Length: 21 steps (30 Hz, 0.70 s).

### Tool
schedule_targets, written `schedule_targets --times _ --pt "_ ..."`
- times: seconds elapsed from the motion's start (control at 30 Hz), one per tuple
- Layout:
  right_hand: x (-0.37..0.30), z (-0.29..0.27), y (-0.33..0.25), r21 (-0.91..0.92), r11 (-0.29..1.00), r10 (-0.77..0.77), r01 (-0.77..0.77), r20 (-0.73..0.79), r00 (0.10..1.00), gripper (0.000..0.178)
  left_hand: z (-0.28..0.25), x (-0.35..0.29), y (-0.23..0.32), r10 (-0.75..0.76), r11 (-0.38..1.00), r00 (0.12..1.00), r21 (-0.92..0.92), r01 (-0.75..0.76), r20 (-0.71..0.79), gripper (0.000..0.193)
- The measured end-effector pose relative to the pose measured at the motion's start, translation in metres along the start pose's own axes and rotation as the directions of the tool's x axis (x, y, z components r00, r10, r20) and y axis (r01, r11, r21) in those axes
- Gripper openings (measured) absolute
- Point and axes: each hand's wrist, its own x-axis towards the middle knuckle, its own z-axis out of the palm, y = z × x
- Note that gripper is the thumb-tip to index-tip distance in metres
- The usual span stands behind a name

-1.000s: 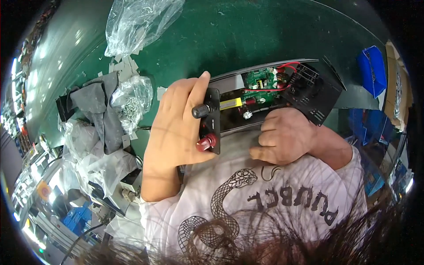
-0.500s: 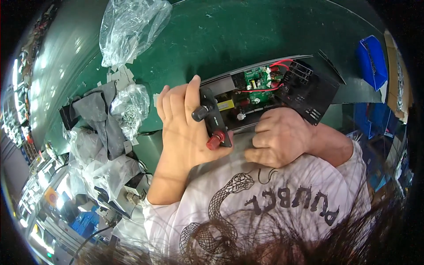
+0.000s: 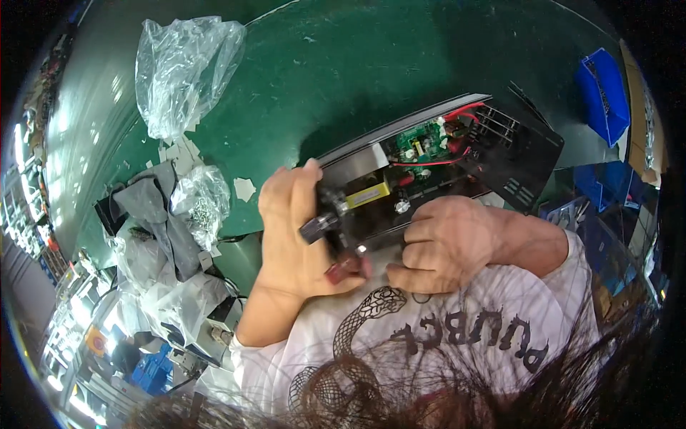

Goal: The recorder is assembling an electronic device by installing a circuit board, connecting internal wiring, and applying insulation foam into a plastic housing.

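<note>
An open black metal case of an electronic device lies slanted in front of me. Inside it are a green circuit board (image 3: 423,149), a yellow-wrapped component (image 3: 368,194) and red wires. My left hand (image 3: 284,239) is wrapped round its left end, gripping the black end panel (image 3: 333,232), which carries a black terminal knob (image 3: 314,228) and a red one (image 3: 341,272). Motion blurs this end. Curled closed, my right hand (image 3: 451,243) rests by the case's near side; whatever its fingers hold is hidden. A black slotted end piece (image 3: 527,157) sits at the case's right end.
On the green tabletop (image 3: 343,64) lie a clear plastic bag (image 3: 182,79), a bag of small screws (image 3: 204,204), grey cloth (image 3: 161,214) and paper scraps (image 3: 244,189). Blue bins (image 3: 604,100) stand at the right, beside a cardboard box (image 3: 642,121).
The case has tilted, its left end coming down and nearer to me with my left hand. The end panel's knobs have swung lower. My right hand stays closed, slightly lower in view.
</note>
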Motion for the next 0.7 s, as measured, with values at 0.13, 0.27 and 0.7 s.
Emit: schedule_targets --times 0.13,0.27,0.7 --pt "0.003 -0.004 0.000 0.006 0.999 -0.035 0.035 -0.040 0.999 0.032 -0.005 -0.009 -0.008 0.048 0.997 0.997 -0.060 -0.051 -0.054 0.113" --pt "0.002 -0.005 -0.001 -0.008 1.000 -0.022 0.022 -0.016 1.000 0.034 -0.010 -0.011 -0.013 0.040 0.995 0.998 -0.093 -0.044 -0.048 0.112" --pt "0.009 0.003 -0.009 -0.145 0.974 0.134 -0.175 -0.252 0.958 0.028 -0.005 -0.030 -0.036 0.033 0.951 0.993 -0.303 -0.066 -0.113 0.113"
